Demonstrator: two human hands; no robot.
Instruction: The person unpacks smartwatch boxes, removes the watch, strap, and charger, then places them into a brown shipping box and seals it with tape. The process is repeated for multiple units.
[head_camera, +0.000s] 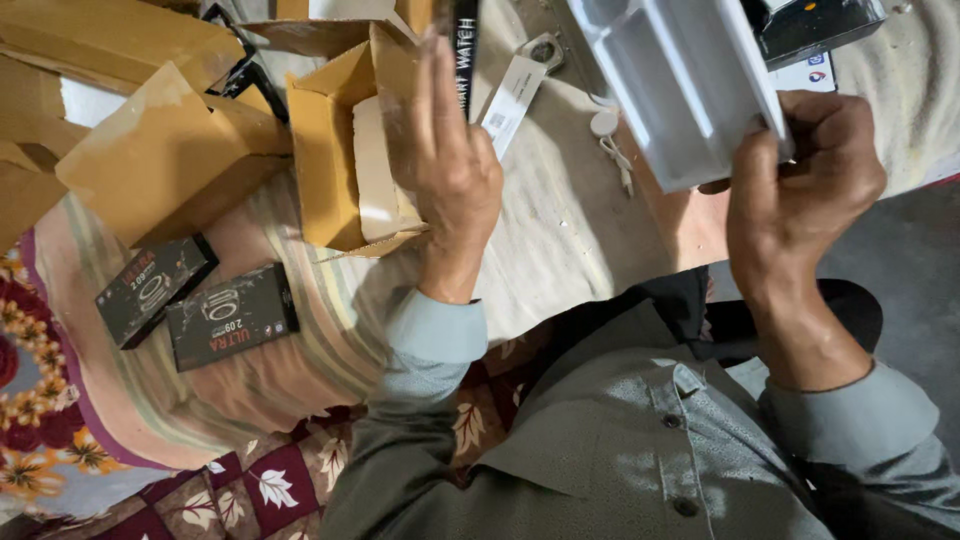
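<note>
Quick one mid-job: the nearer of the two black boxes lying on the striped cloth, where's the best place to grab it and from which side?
Grip the nearer black box across its two long edges, coming down from above. It lies flat on the striped cloth, broad face up, with its long sides exposed. The second black box sits close at its far left corner, so keep fingers toward the right half.

Open brown cardboard cartons (170, 150) crowd the far left, with two flat black boxes (195, 305) just near of them. Bare striped cloth (560, 230) lies open in the middle, save a small white cable (612, 150) farther off.
</note>
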